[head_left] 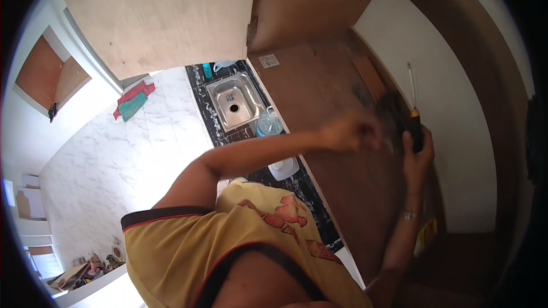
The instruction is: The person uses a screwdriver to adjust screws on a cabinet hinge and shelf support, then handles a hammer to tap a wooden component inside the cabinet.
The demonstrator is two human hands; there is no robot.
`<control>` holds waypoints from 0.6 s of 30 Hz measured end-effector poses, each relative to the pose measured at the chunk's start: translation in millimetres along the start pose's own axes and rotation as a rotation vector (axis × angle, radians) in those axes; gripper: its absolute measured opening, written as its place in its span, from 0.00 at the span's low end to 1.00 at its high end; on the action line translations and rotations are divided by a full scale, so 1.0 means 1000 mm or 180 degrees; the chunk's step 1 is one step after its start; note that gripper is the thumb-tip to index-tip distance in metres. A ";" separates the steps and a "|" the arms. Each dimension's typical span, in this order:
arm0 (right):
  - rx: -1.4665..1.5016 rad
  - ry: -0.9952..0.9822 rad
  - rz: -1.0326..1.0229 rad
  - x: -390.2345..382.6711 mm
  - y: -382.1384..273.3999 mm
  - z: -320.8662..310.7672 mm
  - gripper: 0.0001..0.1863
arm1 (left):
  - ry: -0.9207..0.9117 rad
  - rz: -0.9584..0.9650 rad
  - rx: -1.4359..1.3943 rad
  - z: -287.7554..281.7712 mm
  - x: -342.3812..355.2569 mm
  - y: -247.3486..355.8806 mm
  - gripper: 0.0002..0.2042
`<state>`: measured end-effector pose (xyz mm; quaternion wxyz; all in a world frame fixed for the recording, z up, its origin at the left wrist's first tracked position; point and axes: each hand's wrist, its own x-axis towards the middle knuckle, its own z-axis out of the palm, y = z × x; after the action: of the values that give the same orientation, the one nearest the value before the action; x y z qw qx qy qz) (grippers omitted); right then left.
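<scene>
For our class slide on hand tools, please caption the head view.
Right hand holding a screwdriver, left hand blurred nearby; steel sink in the background.

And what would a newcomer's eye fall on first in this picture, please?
Probably the bright yellow sleeveless top, at the lower middle. Next comes the screwdriver with its black-and-orange handle, gripped in the right hand toward the right. The steel sink also shines, above centre.

Shows a white, grey-veined floor (165,122) at left, glaring with light toward the middle; has a black, white-veined tabletop (197,92) with an inset steel sink (220,97), a pale wooden panel (160,17) at top, brown boards (319,82) and a white panel (454,120) at right.
</scene>
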<state>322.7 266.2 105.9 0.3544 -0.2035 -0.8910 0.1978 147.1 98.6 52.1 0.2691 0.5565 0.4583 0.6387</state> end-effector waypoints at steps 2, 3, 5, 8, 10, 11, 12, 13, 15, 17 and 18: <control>0.0308 -0.0288 0.0185 -0.008 -0.028 0.008 0.23 | 0.0963 -0.0825 -0.0908 -0.051 -0.012 0.008 0.09; 0.0606 -0.0591 0.0347 -0.012 -0.043 0.014 0.23 | 0.1482 -0.0825 -0.1050 -0.073 -0.019 0.004 0.09; 0.0553 -0.0849 0.0243 -0.017 -0.078 0.027 0.23 | 0.2124 -0.0447 -0.1687 -0.103 -0.034 -0.006 0.09; 0.0701 -0.1269 -0.0039 -0.013 -0.106 0.054 0.23 | 0.2798 0.0034 -0.2255 -0.130 -0.053 -0.016 0.09; 0.0889 -0.1455 -0.0187 -0.008 -0.113 0.080 0.22 | 0.2602 0.0198 -0.2853 -0.145 -0.062 -0.020 0.09; 0.1008 -0.1530 -0.0250 -0.005 -0.120 0.088 0.22 | 0.2392 0.0402 -0.3432 -0.148 -0.065 -0.014 0.09; 0.1130 -0.1605 -0.0312 -0.003 -0.124 0.094 0.22 | 0.2387 0.0430 -0.3342 -0.146 -0.065 -0.006 0.09; 0.1113 -0.1640 -0.0320 -0.001 -0.125 0.100 0.22 | 0.2417 0.0445 -0.3363 -0.148 -0.067 -0.003 0.09; 0.1105 -0.1690 -0.0321 0.002 -0.126 0.110 0.22 | 0.2330 0.0333 -0.3516 -0.154 -0.075 0.000 0.10; 0.1117 -0.1805 -0.0236 0.005 -0.130 0.114 0.22 | 0.2373 0.0364 -0.3586 -0.162 -0.076 0.001 0.09; 0.1143 -0.1882 -0.0143 0.006 -0.131 0.116 0.23 | 0.2384 0.0382 -0.3634 -0.166 -0.077 0.000 0.08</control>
<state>207.1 135.1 96.8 0.1153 -0.0521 -0.9103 0.3940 6.4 -14.4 23.1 0.3079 0.0935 0.0804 0.9434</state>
